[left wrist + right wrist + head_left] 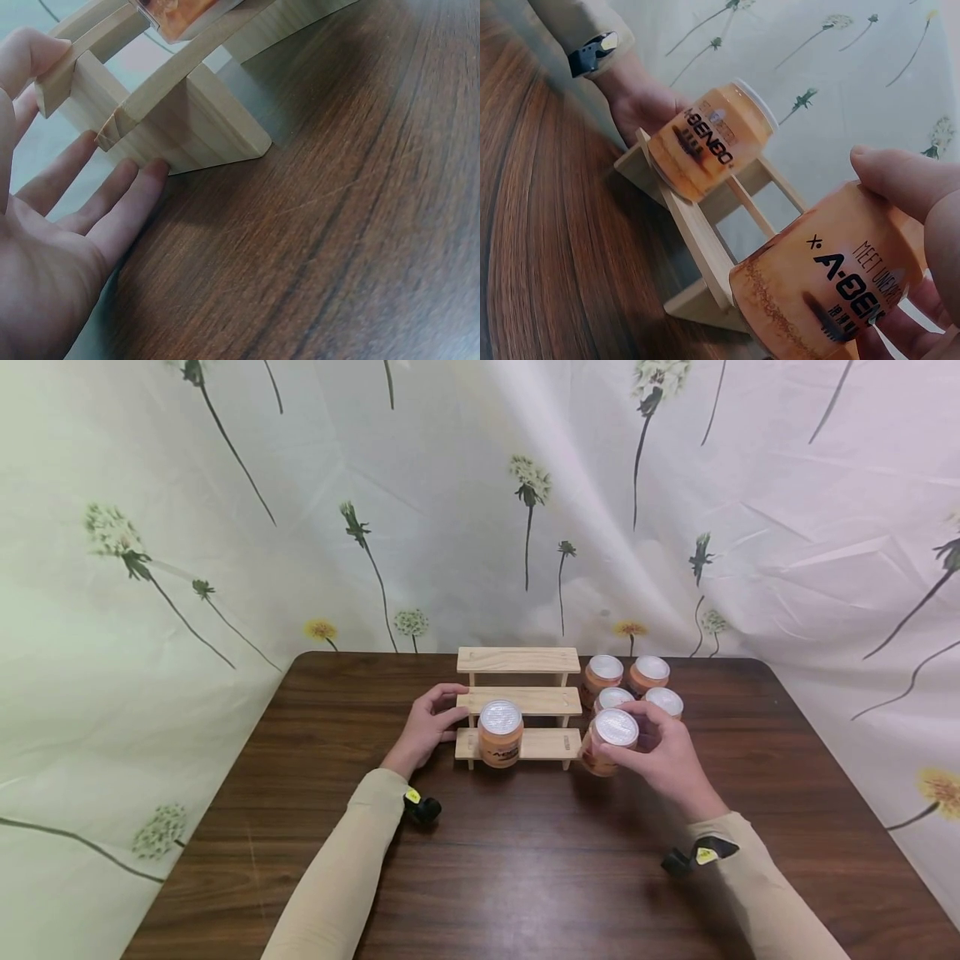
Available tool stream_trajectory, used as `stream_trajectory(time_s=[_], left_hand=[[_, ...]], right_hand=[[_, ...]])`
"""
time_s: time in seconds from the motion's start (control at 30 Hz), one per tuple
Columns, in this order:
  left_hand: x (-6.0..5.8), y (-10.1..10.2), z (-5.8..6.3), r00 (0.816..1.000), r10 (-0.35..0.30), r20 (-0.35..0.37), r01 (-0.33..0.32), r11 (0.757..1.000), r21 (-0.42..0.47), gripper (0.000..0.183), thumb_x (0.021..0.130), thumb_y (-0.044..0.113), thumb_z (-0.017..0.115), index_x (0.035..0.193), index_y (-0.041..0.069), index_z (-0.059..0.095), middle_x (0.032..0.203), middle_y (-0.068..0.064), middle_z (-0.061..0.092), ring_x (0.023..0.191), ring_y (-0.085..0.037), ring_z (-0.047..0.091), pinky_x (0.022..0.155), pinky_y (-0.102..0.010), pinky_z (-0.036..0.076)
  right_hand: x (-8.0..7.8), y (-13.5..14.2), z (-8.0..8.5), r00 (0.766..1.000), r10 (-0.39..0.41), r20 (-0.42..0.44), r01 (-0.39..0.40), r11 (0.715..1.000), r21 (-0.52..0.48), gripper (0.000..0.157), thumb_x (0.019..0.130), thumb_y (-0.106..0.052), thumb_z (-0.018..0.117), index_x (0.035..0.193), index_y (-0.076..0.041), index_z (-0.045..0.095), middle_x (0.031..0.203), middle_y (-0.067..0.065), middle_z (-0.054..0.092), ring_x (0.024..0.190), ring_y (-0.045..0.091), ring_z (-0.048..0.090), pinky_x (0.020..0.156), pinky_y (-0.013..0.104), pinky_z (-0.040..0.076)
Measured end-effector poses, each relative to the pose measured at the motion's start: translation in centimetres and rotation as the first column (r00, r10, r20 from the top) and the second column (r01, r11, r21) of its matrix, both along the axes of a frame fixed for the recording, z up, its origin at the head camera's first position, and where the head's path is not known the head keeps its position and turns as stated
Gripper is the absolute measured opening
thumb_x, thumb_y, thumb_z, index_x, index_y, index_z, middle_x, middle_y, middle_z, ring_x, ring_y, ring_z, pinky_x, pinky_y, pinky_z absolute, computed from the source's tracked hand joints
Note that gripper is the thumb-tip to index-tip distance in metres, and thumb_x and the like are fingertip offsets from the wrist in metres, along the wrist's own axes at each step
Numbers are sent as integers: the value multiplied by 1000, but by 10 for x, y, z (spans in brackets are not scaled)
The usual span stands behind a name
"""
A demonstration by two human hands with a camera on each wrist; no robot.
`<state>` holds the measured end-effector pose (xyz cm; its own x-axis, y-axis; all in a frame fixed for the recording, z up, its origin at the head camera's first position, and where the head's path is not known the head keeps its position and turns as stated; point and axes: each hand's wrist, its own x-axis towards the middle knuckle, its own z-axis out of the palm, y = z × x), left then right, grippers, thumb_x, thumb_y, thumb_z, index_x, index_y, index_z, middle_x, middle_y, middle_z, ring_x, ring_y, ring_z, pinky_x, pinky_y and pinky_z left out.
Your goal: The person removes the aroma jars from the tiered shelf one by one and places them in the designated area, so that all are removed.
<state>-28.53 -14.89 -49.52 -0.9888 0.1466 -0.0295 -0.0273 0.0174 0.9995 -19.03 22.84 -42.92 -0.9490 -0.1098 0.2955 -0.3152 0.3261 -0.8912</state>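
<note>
A three-step wooden display rack (519,659) stands on the table. My left hand (431,722) holds its left end, thumb and forefinger about the end of the middle step; in the left wrist view the other fingers (127,217) reach along the side panel (217,120). One orange jar (500,745) with a clear lid stands upright on the lowest step, left of its middle. My right hand (667,760) grips a second orange jar (817,277) near the rack's right end. That jar's label faces the right wrist camera.
Several more orange jars (602,675) stand close together right of the rack, partly behind my right hand. The dark wooden table (480,877) meets a pale curtain (450,527) with a dandelion print behind it. Both wrists wear small black cameras (423,810).
</note>
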Motion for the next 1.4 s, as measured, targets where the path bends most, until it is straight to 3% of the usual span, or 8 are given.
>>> stream_trajectory(time_s=[0.67,0.87,1.4], left_hand=[[3,-1,2,1000,1,-13,-1,1000,-12,34,100,13,73,133,16,65,144,-15,54,118,-26,62,76,-37,64],[2,-1,3,1000,0,7,0,1000,-17,37,100,14,73,136,14,63,144,-14,53,119,-27,62,77,-36,63],[4,0,5,1000,-7,2,7,1000,-5,38,101,11,70,139,10,61,143,-18,54,119,-27,63,78,-39,63]], right_hand=[[4,22,-10,999,-43,8,43,997,61,56,81,-8,92,129,-1,63,120,14,65,100,9,66,85,17,53],[3,25,-18,998,-51,39,46,993,110,56,83,-12,92,129,-1,63,120,14,66,98,9,66,82,18,53],[-1,29,-30,997,-11,73,2,991,132,53,84,-18,92,127,-4,64,117,14,68,96,15,68,80,25,58]])
